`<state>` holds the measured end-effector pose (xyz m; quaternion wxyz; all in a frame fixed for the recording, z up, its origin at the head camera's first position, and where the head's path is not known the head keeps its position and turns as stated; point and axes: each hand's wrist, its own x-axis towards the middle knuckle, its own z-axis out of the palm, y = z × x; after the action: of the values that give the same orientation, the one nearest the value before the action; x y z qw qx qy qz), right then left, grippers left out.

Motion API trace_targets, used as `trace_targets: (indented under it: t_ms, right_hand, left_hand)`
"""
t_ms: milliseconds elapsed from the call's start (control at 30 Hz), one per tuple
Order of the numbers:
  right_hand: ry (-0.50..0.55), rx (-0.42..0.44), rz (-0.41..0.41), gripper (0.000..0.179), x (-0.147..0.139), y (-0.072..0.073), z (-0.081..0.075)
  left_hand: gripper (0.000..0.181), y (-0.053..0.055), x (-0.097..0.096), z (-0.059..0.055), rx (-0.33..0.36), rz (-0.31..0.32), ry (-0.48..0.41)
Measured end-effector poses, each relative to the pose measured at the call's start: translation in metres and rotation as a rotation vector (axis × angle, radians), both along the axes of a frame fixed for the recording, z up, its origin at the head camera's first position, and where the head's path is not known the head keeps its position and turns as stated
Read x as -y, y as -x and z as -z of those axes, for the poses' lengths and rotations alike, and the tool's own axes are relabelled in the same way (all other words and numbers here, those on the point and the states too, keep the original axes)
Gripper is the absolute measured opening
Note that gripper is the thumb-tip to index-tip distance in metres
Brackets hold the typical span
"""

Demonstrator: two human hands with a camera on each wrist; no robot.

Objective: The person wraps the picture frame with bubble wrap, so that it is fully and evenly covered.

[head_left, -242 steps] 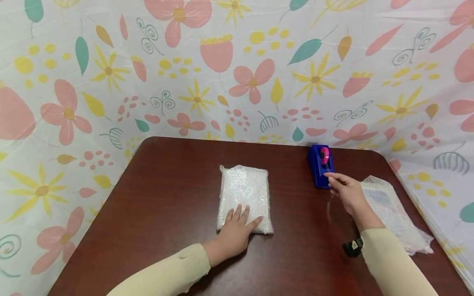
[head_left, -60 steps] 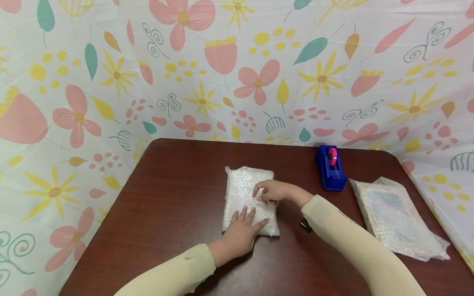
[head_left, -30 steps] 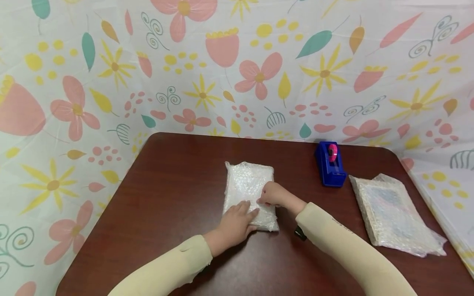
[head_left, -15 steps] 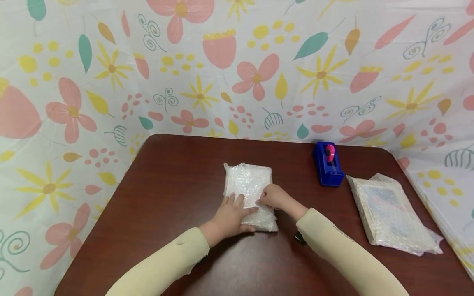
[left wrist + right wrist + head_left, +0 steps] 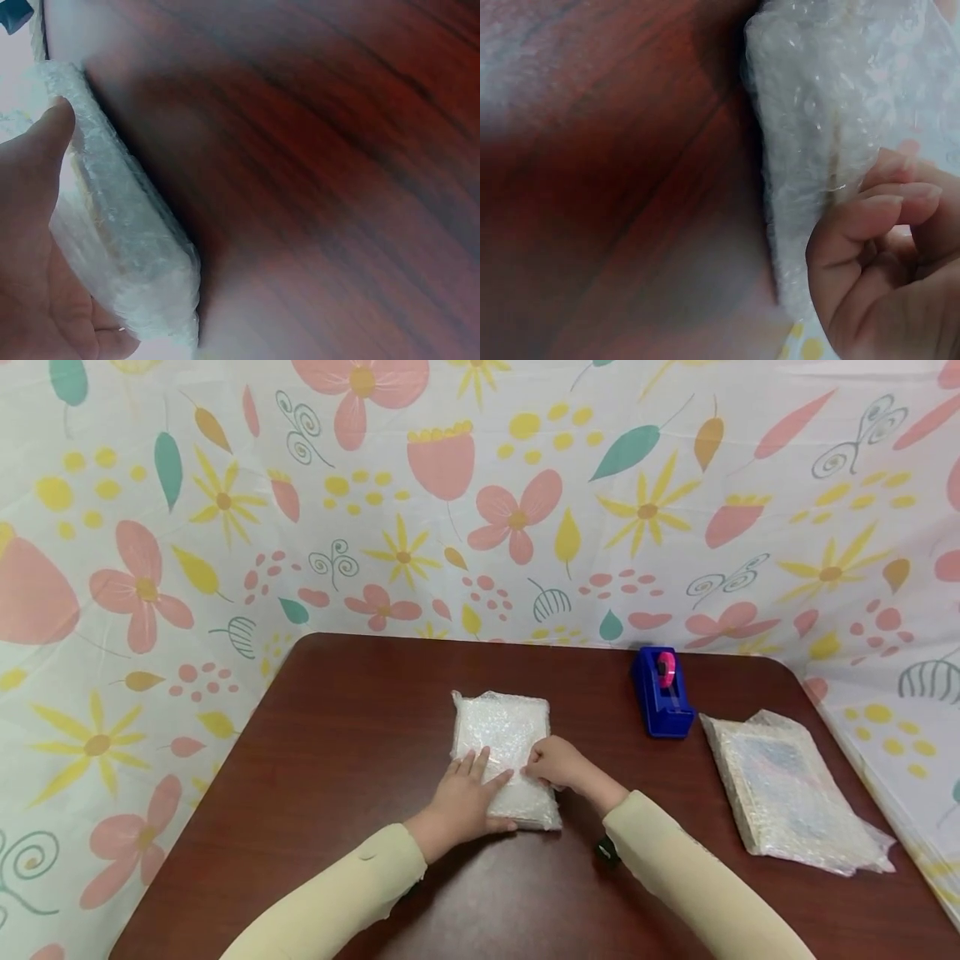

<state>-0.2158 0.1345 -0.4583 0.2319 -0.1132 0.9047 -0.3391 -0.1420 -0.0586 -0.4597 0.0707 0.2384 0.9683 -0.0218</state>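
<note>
A flat package in bubble wrap (image 5: 504, 722) lies at the middle of the brown table (image 5: 360, 735). My left hand (image 5: 459, 797) rests on its lower left part with fingers spread; the left wrist view shows the thumb (image 5: 54, 127) along the wrapped package edge (image 5: 131, 217). Curled fingers of my right hand (image 5: 558, 764) press the package's right side. In the right wrist view the hand (image 5: 885, 270) is bent at the wrapped edge (image 5: 799, 127), its index fingertip hidden against the wrap, and nothing shows in its grasp.
A blue tape dispenser (image 5: 667, 721) with a pink roll (image 5: 667, 669) stands at the table's back right. Another bubble-wrapped package (image 5: 787, 793) lies near the right edge. A flower-patterned cloth (image 5: 510, 593) hangs behind the table.
My right hand has gone from the tape dispenser to the package, and its fingers have curled there. My left hand has shifted slightly left, with its thumb now at the near edge.
</note>
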Motion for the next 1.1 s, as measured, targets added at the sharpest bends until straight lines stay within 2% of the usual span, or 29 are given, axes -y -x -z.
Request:
trace_targets:
  t_ms: [100,200,367,433,533,667,800,967,1100]
  right_hand:
    - [-0.098,-0.049,-0.037,0.035,0.007,0.001,-0.003]
    - [-0.175,-0.074,-0.035,0.039,0.014,0.001,-0.007]
    - [-0.288,-0.163,0.002,0.030,0.018,-0.004,-0.009]
    - [-0.293,-0.190,0.012,0.027,0.016,-0.007,-0.008]
    - [-0.248,-0.206,0.005,0.025,0.008,-0.010,-0.007]
    - [-0.151,-0.149,-0.014,0.018,-0.004,-0.015,-0.009]
    - [-0.092,-0.135,0.031,0.021,-0.013,-0.017,-0.005]
    - [0.012,-0.124,0.051,0.026,-0.022,-0.020,0.002]
    - [0.170,-0.006,0.058,0.016,-0.024,-0.024,0.002]
  left_hand:
    - [0.077,0.000,0.002,-0.001,-0.008,0.001,0.002]
    - [0.076,0.000,0.003,0.000,-0.020,0.005,-0.006]
    - [0.073,0.000,0.003,0.004,-0.040,0.028,0.005]
    - [0.070,0.000,0.003,0.006,-0.033,0.041,0.007]
    - [0.065,0.000,0.001,0.006,-0.017,0.060,0.034]
    - [0.061,-0.001,-0.002,0.006,-0.023,0.077,0.080]
    - [0.060,-0.002,-0.004,0.007,-0.015,0.078,0.087]
    - [0.060,-0.002,-0.008,0.004,0.081,0.030,0.039]
    - [0.054,-0.003,-0.008,0.002,0.164,-0.033,-0.022]
